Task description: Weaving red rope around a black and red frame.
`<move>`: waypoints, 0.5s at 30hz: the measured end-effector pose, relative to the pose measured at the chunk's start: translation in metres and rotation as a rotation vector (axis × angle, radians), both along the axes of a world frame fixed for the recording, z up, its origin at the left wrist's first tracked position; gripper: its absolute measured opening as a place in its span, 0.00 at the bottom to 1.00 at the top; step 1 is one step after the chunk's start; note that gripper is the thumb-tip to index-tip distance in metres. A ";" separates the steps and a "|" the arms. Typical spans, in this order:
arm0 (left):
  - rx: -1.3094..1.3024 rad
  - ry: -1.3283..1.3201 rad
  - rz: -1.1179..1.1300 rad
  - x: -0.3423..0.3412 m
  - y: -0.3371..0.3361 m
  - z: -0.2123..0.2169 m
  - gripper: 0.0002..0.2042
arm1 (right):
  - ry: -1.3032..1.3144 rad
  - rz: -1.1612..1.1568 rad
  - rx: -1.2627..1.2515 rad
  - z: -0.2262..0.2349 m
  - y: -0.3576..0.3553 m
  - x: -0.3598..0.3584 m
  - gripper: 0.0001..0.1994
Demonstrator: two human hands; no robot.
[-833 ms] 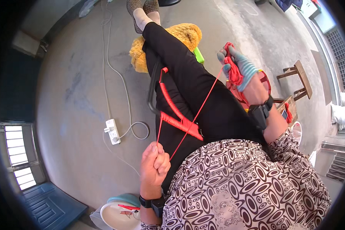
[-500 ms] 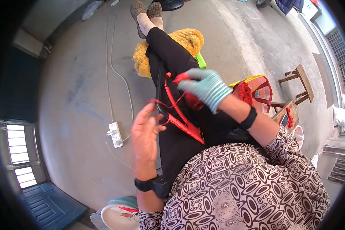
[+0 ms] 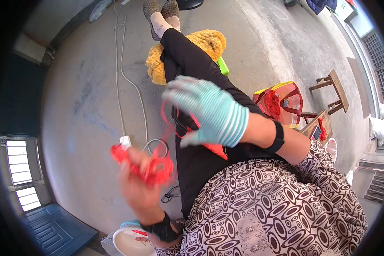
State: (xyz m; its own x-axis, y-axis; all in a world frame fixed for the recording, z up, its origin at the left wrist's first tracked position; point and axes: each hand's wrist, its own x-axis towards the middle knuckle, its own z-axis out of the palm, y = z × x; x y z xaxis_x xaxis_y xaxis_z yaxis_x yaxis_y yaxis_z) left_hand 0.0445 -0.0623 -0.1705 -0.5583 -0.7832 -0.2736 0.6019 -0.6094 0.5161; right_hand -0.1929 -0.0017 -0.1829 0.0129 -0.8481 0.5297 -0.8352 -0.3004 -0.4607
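My bare left hand (image 3: 141, 194) is closed round a tangled bundle of red cord (image 3: 158, 170), held out to the left of my lap. A strand of the cord (image 3: 164, 114) runs up toward my right hand (image 3: 207, 112), which wears a striped light-green glove. The gloved fingers are stretched out and blurred, with nothing seen in them. Under this hand, on my black trousers, lies a black curved frame (image 3: 178, 121) with a red cord-wrapped part (image 3: 217, 150). The glove hides most of that frame.
A red and yellow bag (image 3: 291, 100) with red cord stands on the right, near a wooden stool (image 3: 338, 91). A yellow fluffy cloth (image 3: 213, 42) lies under my legs. White cables and a power strip (image 3: 125, 141) lie on the left floor. A white basin (image 3: 130, 243) sits lower left.
The red cord bundle has passed from my gloved right hand to my left hand, which has swung lower left. My right hand has moved left over the frame, fingers now spread.
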 end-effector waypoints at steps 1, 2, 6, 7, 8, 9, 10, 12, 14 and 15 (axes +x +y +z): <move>-0.097 0.207 -0.140 0.009 0.004 0.016 0.09 | 0.080 0.078 -0.009 0.003 -0.004 0.009 0.28; -0.156 0.455 -0.282 0.018 0.006 0.031 0.10 | 0.121 0.177 -0.005 0.007 -0.005 0.017 0.23; -0.526 0.261 -0.208 0.046 -0.004 0.058 0.11 | -0.188 0.447 0.019 0.021 0.014 0.021 0.06; -0.544 0.040 -0.048 0.048 -0.008 0.051 0.10 | -0.442 0.508 0.288 0.029 0.027 0.010 0.06; -0.553 -0.180 0.111 0.048 -0.010 0.042 0.10 | -0.695 0.570 0.528 0.035 0.037 0.002 0.06; -0.478 -0.370 0.234 0.046 -0.010 0.029 0.09 | -0.692 0.553 0.564 0.038 0.045 -0.002 0.06; -0.475 -0.441 0.171 0.037 -0.013 0.012 0.09 | -0.893 0.539 0.649 0.039 0.054 -0.004 0.06; -0.478 -0.589 0.011 0.020 -0.013 -0.012 0.09 | -1.095 0.515 0.735 0.038 0.069 -0.006 0.06; -0.526 -0.715 -0.145 -0.008 0.000 -0.034 0.09 | -1.213 0.487 0.787 0.035 0.080 -0.006 0.07; -0.571 -0.762 -0.205 -0.023 0.004 -0.043 0.09 | -1.227 0.475 0.779 0.034 0.084 -0.004 0.09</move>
